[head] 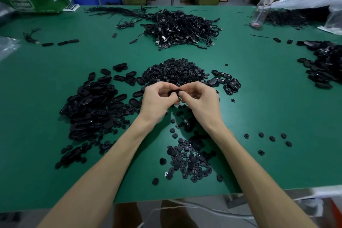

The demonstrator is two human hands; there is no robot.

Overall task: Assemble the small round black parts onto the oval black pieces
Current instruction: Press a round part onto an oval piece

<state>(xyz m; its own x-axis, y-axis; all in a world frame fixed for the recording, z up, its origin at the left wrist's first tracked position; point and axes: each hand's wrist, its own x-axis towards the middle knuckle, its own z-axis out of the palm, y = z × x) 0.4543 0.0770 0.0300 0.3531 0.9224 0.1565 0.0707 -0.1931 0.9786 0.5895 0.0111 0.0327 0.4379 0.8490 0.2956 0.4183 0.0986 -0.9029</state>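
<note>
While looking down, saw a wide green table [268, 116], with its near edge under both forearms. Saw a big tangle of black cables [181, 29] far back in the middle. Saw a long heap of oval black pieces [90, 109] on the left. Saw a mound of small round black parts [174, 72] just behind the hands, and a flatter patch of them near the front edge between the arms. Gripped one oval piece [174, 92] in the left hand [157, 100], with fingers curled round it. Pinched its right end with the right hand [199, 100], thumb and fingertips closed tight. Could not tell about any round part under the fingers. Had bare green room to the right of the hands and along the far left.
</note>
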